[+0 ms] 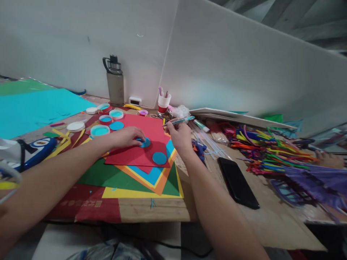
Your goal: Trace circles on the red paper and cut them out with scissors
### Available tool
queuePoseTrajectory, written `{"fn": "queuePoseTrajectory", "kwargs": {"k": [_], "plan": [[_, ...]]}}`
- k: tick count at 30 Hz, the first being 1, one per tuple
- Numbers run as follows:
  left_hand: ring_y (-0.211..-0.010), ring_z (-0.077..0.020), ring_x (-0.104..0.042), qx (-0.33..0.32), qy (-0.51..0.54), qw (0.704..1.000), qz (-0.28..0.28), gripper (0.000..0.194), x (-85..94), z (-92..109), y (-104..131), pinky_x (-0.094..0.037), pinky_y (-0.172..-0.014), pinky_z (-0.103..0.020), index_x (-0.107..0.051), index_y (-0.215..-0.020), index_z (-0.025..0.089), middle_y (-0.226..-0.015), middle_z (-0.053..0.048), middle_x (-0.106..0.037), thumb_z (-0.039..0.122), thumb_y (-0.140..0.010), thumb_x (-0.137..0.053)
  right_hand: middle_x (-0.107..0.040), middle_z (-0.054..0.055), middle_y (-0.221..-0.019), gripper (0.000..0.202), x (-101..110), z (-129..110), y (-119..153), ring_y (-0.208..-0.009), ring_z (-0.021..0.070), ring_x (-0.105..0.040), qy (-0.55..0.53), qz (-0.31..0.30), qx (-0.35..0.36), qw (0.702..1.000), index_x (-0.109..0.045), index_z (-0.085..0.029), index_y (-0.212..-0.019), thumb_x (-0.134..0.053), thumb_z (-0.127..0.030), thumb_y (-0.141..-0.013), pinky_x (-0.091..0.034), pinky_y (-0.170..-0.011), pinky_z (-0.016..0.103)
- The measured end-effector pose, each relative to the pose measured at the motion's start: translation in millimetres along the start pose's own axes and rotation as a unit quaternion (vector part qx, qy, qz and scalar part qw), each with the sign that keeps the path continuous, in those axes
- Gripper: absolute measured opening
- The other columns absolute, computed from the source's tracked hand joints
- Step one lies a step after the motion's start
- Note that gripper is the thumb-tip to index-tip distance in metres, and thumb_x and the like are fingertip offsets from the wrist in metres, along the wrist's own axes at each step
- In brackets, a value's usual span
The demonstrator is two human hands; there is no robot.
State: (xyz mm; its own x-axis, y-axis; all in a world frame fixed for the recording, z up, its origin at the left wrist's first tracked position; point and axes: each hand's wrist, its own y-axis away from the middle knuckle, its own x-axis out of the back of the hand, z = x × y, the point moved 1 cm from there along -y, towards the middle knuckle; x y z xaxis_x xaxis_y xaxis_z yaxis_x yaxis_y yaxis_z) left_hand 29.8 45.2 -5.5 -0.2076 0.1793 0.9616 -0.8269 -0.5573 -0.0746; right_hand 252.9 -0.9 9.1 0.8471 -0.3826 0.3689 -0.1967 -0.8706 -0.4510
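My left hand reaches over a stack of coloured paper, its bent fingertips pinched on a blue disc that lies on the red sheet. In my right hand is a pen with a teal end, held above the right edge of the red sheet with its tip pointing left. A second blue disc lies near the sheet's front right corner, and another blue disc is at its back left. Blue, orange, green and yellow sheets show beneath the red one.
Round tubs with blue inside stand at the left. Behind are a water bottle and a cup of pens. A phone and pipe cleaners lie at right; another person's hand is at far right. A glue gun sits nearer.
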Motion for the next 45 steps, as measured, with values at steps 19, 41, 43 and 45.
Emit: {"fn": "queuePoseTrajectory", "kwargs": {"k": [19,41,43,45], "plan": [[-0.09,-0.018,-0.064,0.084,0.029,0.989,0.114,0.032,18.7,-7.7,7.0,-0.048,-0.078,-0.026,-0.074,-0.101,0.02,-0.101,-0.004,-0.073,0.036,-0.09,-0.049,-0.068,0.005,-0.07,0.021,-4.9,0.8,4.1,-0.067,0.0181,-0.065,0.017,-0.016,0.004,1.0,-0.062,-0.017,-0.084,-0.052,-0.035,-0.084,-0.051,-0.068,0.03],[-0.092,-0.0157,-0.065,-0.013,-0.016,1.0,-0.003,0.019,1.3,2.0,0.0,-0.046,-0.084,-0.023,-0.074,-0.096,0.02,-0.102,-0.004,-0.072,0.02,-0.086,-0.057,-0.068,0.005,-0.072,0.02,-21.9,5.8,16.0,-0.069,0.0172,-0.064,0.05,-0.089,0.013,0.995,-0.06,-0.018,-0.078,-0.051,-0.034,-0.086,-0.048,-0.066,0.028],[-0.091,-0.0159,-0.066,-0.009,-0.022,1.0,-0.006,0.019,1.1,1.1,-0.5,-0.046,-0.083,-0.023,-0.074,-0.094,0.019,-0.101,-0.004,-0.073,0.019,-0.085,-0.058,-0.068,0.005,-0.07,0.021,-24.0,5.8,17.6,-0.066,0.0172,-0.063,0.059,-0.102,0.007,0.993,-0.06,-0.018,-0.076,-0.051,-0.034,-0.086,-0.047,-0.064,0.028],[-0.09,-0.016,-0.066,-0.011,-0.029,0.999,-0.006,0.019,0.3,-0.5,-0.9,-0.046,-0.083,-0.023,-0.075,-0.093,0.019,-0.099,-0.004,-0.073,0.018,-0.085,-0.057,-0.067,0.004,-0.068,0.021,-26.0,4.7,19.4,-0.064,0.0165,-0.062,0.069,-0.116,-0.001,0.991,-0.06,-0.018,-0.074,-0.05,-0.033,-0.087,-0.045,-0.061,0.027]]}}
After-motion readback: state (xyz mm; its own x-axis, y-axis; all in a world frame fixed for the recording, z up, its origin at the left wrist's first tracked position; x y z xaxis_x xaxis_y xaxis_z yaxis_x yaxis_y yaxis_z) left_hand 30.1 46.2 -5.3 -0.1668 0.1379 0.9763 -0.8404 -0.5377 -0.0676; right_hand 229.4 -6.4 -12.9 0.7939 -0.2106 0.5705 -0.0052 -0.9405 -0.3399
